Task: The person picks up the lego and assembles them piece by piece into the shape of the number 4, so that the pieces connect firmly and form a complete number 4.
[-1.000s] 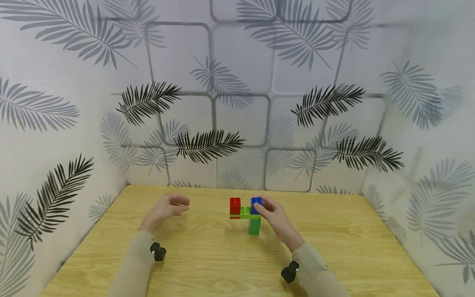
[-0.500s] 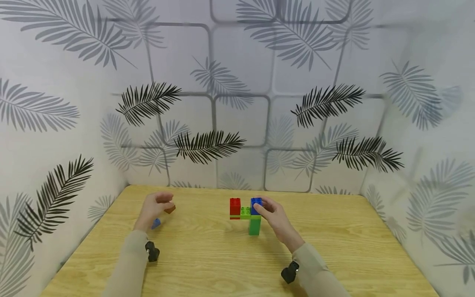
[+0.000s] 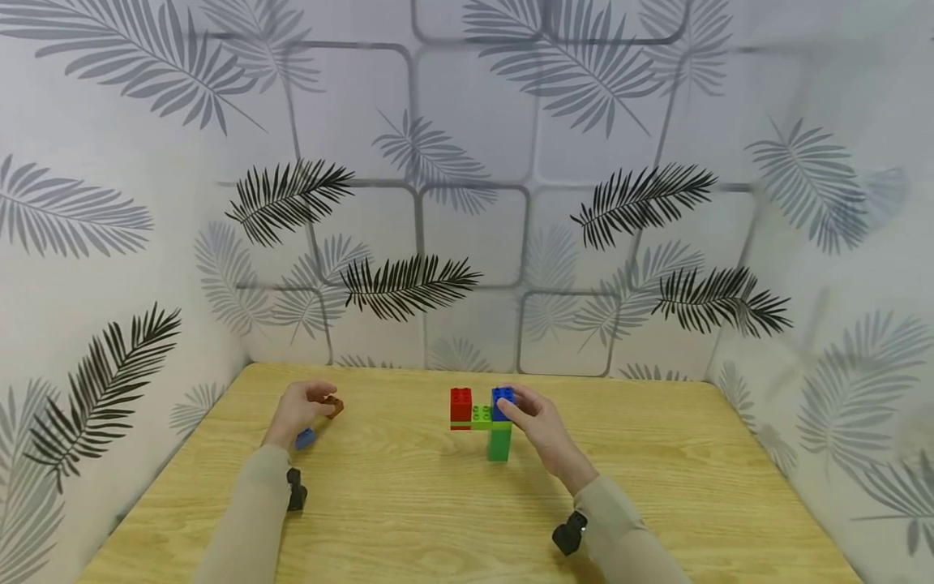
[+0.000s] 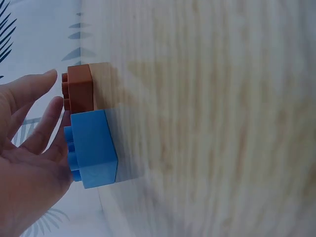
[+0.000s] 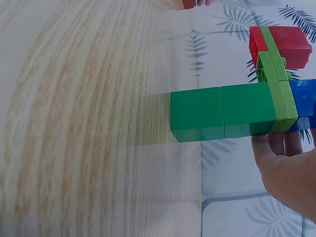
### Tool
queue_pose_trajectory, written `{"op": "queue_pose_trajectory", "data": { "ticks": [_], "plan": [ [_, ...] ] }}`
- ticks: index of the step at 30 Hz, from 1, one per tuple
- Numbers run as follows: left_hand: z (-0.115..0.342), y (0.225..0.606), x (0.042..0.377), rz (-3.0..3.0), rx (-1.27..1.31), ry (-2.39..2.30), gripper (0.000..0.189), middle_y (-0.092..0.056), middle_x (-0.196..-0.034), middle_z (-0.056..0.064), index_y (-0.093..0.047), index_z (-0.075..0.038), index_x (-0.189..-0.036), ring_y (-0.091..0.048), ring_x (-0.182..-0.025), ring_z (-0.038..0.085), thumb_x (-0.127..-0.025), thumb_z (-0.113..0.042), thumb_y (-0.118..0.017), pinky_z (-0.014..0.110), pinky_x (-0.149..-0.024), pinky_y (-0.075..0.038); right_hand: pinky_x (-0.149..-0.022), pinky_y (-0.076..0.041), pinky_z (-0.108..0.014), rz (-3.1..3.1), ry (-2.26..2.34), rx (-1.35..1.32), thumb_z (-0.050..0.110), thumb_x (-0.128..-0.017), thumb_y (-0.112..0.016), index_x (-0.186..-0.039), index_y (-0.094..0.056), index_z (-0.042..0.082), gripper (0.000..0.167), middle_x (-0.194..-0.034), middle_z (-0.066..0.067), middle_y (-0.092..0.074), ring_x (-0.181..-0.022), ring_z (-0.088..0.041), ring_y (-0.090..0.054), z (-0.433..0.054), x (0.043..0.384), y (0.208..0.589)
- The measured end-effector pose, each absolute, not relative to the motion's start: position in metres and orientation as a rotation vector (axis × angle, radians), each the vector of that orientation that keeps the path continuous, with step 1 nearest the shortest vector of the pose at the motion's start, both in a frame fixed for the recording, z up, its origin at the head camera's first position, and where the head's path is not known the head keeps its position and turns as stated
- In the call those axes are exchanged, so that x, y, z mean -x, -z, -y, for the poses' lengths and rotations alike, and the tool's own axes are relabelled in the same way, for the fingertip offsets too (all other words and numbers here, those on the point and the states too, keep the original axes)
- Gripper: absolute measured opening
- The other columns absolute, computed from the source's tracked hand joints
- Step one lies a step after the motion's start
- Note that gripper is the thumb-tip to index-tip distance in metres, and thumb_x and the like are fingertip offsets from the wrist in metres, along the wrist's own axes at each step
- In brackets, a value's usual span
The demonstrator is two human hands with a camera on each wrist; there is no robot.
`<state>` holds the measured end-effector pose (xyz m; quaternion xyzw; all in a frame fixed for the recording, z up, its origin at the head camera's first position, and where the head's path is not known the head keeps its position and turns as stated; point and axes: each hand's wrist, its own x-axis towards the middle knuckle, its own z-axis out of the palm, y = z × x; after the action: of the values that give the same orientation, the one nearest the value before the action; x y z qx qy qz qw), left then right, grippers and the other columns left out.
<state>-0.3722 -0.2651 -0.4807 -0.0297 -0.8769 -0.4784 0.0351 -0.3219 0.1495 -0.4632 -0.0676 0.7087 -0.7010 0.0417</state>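
Note:
My right hand [image 3: 543, 428] grips the blue brick [image 3: 503, 396] at the top of a toy-brick structure. Under that brick runs a flat light green plate [image 3: 480, 420], with a red brick [image 3: 460, 404] on its other end. Two stacked green bricks [image 5: 197, 114] form the upright column below. My left hand [image 3: 290, 415] hovers over a brown brick [image 4: 80, 89], thumb and fingers apart; in the left wrist view the thumb tip stays clear of its studs. Beside it a loose blue brick [image 4: 94, 149] sits studs up, close to the palm.
The wooden table [image 3: 409, 503] ends at a back wall [image 3: 467, 341] with leaf patterns, and similar walls flank both sides. A black wrist camera [image 3: 570, 534] is strapped to the right sleeve, another [image 3: 295, 491] to the left.
My left hand has moved left to the brown brick, and the two loose bricks beneath it have come into sight. The right hand and the structure stay in place.

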Motion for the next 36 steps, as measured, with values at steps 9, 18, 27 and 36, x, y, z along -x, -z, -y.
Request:
{"op": "queue_pose_trajectory", "data": {
  "ticks": [9, 18, 27, 36],
  "plan": [
    [0.264, 0.487, 0.377, 2.773, 0.173, 1.481, 0.036, -0.064, -0.119, 0.025, -0.063, 0.007, -0.122, -0.060, -0.108, 0.038, -0.086, 0.004, -0.067, 0.047, -0.091, -0.051, -0.111, -0.039, -0.047, -2.177, 2.136, 0.223, 0.026, -0.097, -0.063, -0.139, -0.055, 0.012, 0.045, -0.125, -0.010, -0.061, -0.124, -0.036, -0.052, -0.149, 0.320, 0.461],
    [0.261, 0.487, 0.377, 2.832, 0.206, 1.414, 0.038, -0.063, -0.120, 0.024, -0.064, 0.006, -0.121, -0.061, -0.107, 0.038, -0.083, 0.007, -0.070, 0.046, -0.089, -0.052, -0.112, -0.038, -0.046, -2.177, 2.122, 0.217, 0.026, -0.097, -0.063, -0.139, -0.054, 0.012, 0.045, -0.127, -0.011, -0.060, -0.124, -0.031, -0.053, -0.150, 0.323, 0.463],
    [0.258, 0.487, 0.381, 2.829, 0.278, 1.347, 0.036, -0.068, -0.114, 0.021, -0.066, 0.005, -0.119, -0.063, -0.104, 0.034, -0.083, 0.002, -0.072, 0.047, -0.092, -0.050, -0.112, -0.038, -0.047, -2.186, 2.120, 0.218, 0.025, -0.098, -0.062, -0.140, -0.053, 0.009, 0.046, -0.126, -0.011, -0.060, -0.121, -0.029, -0.055, -0.149, 0.324, 0.463],
    [0.247, 0.485, 0.377, 2.714, 0.349, 1.406, 0.040, -0.068, -0.118, 0.020, -0.063, 0.005, -0.126, -0.064, -0.108, 0.033, -0.089, -0.006, -0.069, 0.047, -0.095, -0.050, -0.113, -0.037, -0.047, -2.187, 2.115, 0.222, 0.027, -0.098, -0.062, -0.139, -0.055, 0.011, 0.045, -0.125, -0.010, -0.061, -0.123, -0.031, -0.054, -0.149, 0.320, 0.461]
  ]
}}
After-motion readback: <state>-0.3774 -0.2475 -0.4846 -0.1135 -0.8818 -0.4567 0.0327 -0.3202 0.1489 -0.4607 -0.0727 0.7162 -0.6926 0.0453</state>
